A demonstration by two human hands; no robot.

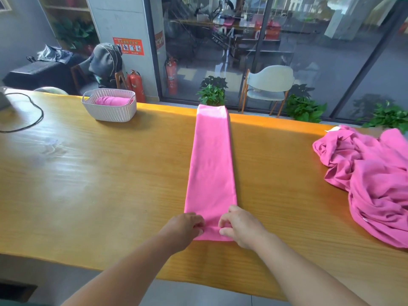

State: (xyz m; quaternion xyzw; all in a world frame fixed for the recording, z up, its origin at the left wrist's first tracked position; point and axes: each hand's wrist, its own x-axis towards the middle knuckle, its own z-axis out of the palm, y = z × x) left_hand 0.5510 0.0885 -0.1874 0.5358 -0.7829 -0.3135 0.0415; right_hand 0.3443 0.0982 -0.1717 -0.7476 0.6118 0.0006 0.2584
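Observation:
A pink towel [211,160], folded into a long narrow strip, lies across the wooden table [88,173] from its far edge toward me. Its near end is turned up into a small roll. My left hand [184,227] grips the left part of that rolled end with curled fingers. At the right part of the same end, my right hand [239,227] pinches the roll between thumb and fingers. The two hands sit side by side, almost touching.
A white woven basket [109,111] at the back left holds a rolled pink towel [110,100]. A heap of crumpled pink towels [371,180] lies at the right. A black cable [33,115] loops at the far left. Chairs, plants and fire extinguishers stand beyond the table.

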